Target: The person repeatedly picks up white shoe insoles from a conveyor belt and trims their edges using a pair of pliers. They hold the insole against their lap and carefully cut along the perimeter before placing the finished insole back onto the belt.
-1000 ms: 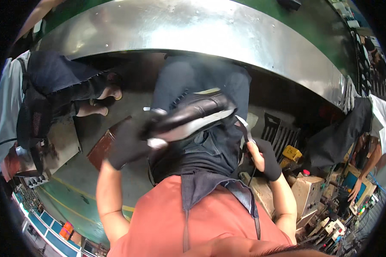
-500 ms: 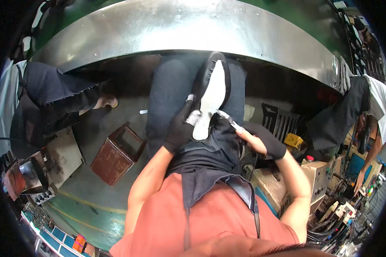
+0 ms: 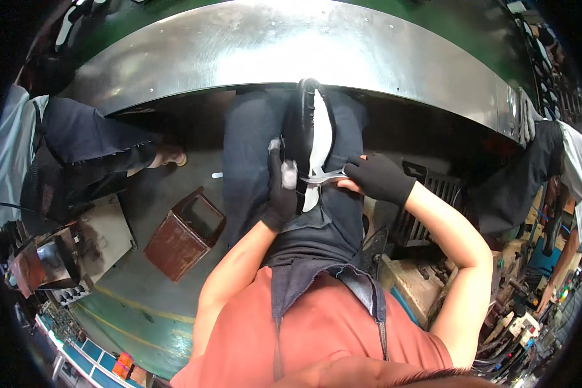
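Observation:
A black shoe (image 3: 297,132) lies over my lap, its toe pointing away from me and its white underside (image 3: 323,132) turned up and to the right. My left hand (image 3: 283,187), in a dark glove with pale-wrapped fingertips, is closed around its left side near the heel. My right hand (image 3: 377,178), in a black fingerless glove, grips silver metal pincers (image 3: 330,176). Their jaws reach across the white underside near the heel. Whether the jaws pinch the shoe's edge is too small to tell.
Beyond my knees runs a shiny steel bench edge (image 3: 291,48). A brown metal bin (image 3: 178,249) stands on the floor at left, and a dark slatted crate (image 3: 433,200) at right. Another person's legs (image 3: 123,152) show at far left; at far right is a person's arm (image 3: 560,275).
The shoe has rolled so more of its black side shows. My right hand has risen and turned, bringing the pincers across the underside. My left hand stays on the shoe.

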{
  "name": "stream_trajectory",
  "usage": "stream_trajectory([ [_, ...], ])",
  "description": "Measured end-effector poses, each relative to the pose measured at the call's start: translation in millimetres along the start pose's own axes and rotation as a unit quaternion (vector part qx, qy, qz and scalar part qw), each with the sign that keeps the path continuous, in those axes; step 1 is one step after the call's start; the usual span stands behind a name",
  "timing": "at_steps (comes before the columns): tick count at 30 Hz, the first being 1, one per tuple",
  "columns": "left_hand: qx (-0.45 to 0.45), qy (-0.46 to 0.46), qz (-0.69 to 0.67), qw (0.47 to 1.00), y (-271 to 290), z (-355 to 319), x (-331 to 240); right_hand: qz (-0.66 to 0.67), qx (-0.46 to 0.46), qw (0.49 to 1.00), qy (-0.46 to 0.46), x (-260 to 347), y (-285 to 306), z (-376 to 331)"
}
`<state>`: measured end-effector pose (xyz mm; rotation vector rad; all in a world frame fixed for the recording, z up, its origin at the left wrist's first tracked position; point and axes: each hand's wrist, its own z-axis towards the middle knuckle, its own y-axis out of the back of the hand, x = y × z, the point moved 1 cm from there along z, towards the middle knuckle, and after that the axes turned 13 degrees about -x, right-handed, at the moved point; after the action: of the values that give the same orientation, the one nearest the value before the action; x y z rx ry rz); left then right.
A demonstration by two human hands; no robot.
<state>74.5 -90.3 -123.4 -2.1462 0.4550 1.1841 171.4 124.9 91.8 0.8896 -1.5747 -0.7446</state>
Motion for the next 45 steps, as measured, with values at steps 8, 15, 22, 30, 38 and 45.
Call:
stream_trajectory([
  [8,-0.074,-0.196,0.311,0.927,-49,-14,-92,-0.038,0.127,0.99,-0.05,32,37,12],
  [15,0.077,-0.063,0.058,0.993,-34,15,-86,0.045,0.014,0.975,0.217,108,8,-1],
  [22,0.036,0.236,-0.085,0.967,-39,22,-114,0.262,-0.066,0.925,-0.266,30,22,-39],
  [30,-0.046,0.08,0.092,0.991,-72,10,-127,0.055,-0.097,0.978,-0.176,27,51,-14],
  [38,-0.101,-0.206,0.217,0.949,-76,25,-123,-0.044,-0.144,0.987,-0.055,-7,34,-16],
  [45,-0.057,0.073,0.045,0.995,-81,12,-162,-0.133,-0.03,0.986,0.093,107,64,1],
])
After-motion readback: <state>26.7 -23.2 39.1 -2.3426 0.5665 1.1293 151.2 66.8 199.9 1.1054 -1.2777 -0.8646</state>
